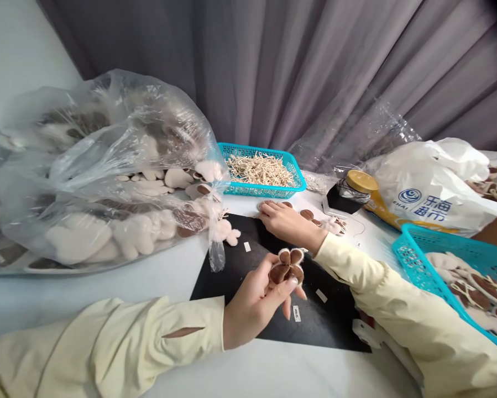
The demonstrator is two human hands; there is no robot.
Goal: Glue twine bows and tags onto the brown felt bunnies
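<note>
My left hand (259, 301) is raised over the black mat (231, 276), its thumb and fingers closed on a small plush piece (287, 266). The piece has brown lobes edged in white fluff, two small ones above two larger ones, pinched together at the middle. My right hand (287, 220) reaches past the mat's far edge, fingers together and bent down to the table. What lies under those fingertips is hidden. Brown round pieces (307, 214) and a pale plush piece (333, 224) lie beside that hand. Small white labels (297, 314) are scattered on the mat.
A large clear bag (119, 149) of plush pieces fills the left. Behind is a blue basket (298, 179) of cream cord bits. At right are a gold-lidded jar (362, 181), a white shopping bag (430, 182) and another blue basket (414, 276) with plush pieces. A grey curtain (252, 72) hangs behind.
</note>
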